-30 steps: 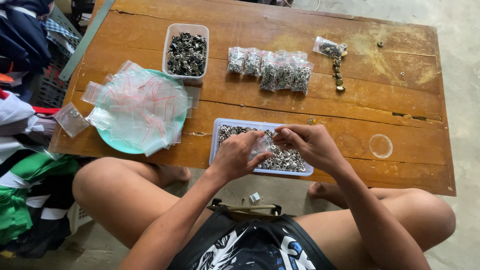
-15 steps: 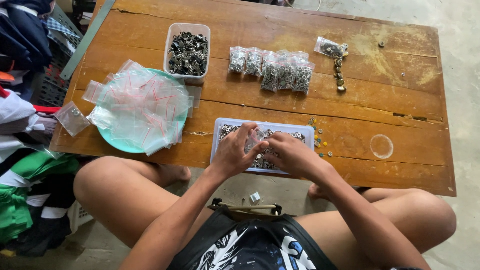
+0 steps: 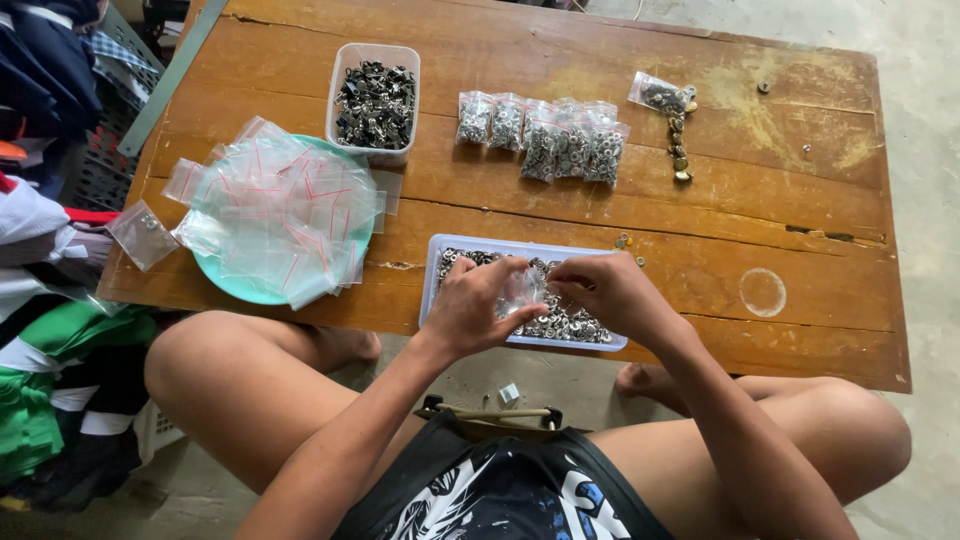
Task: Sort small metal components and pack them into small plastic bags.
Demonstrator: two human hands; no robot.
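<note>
My left hand [image 3: 478,305] and my right hand [image 3: 610,292] meet over a shallow white tray [image 3: 436,262] full of small silver metal rings. Between them they pinch a small clear plastic bag [image 3: 522,290], held just above the rings. The tray sits at the near edge of a worn wooden table [image 3: 800,260]. How much is inside the bag is hard to tell.
A row of filled small bags [image 3: 545,140] lies mid-table. A clear tub of dark metal parts [image 3: 376,100] stands behind a teal plate [image 3: 225,285] heaped with empty bags. One bag and loose bronze pieces [image 3: 668,100] lie far right. Clothes [image 3: 40,330] pile at left.
My right hand dipped left into the tray, then came back up to the bag. My left hand stayed over the tray holding the bag.
</note>
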